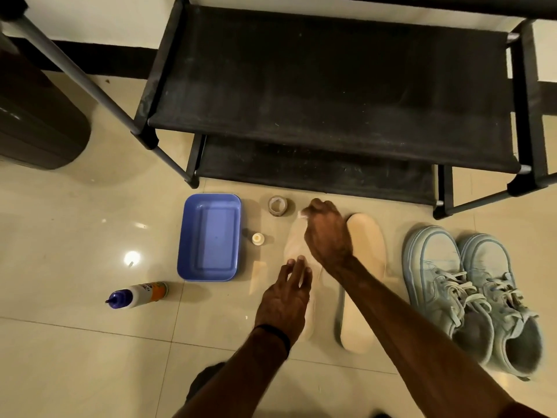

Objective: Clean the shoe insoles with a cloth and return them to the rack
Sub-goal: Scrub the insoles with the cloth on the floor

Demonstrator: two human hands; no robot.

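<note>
Insoles lie on the tiled floor in front of the black shoe rack, side by side, toes toward the rack. Your left hand rests flat on the heel half of the left insole, fingers extended and lying nearly together, pinning it down. Your right hand crosses over to the toe end of that same insole, fingers curled closed around a small white cloth; only a scrap of it shows past the knuckles, so you cannot tell how it is folded. The right insole sits just beside, pale tan face up, with your right forearm passing over its middle.

Right of the insoles: a pair of light blue sneakers, laced, touching each other, toes toward the rack. Left of the insoles: a blue rectangular plastic tub, whether it holds water cannot be told. Between tub and left insole stands a small white-capped bottle; near the rack's lower shelf, a roll of tape. A glue bottle with a blue nozzle lies on its side, well apart to the left. A thin pale strip lies by the tub's near corner. Both rack shelves show only dusty black fabric.
</note>
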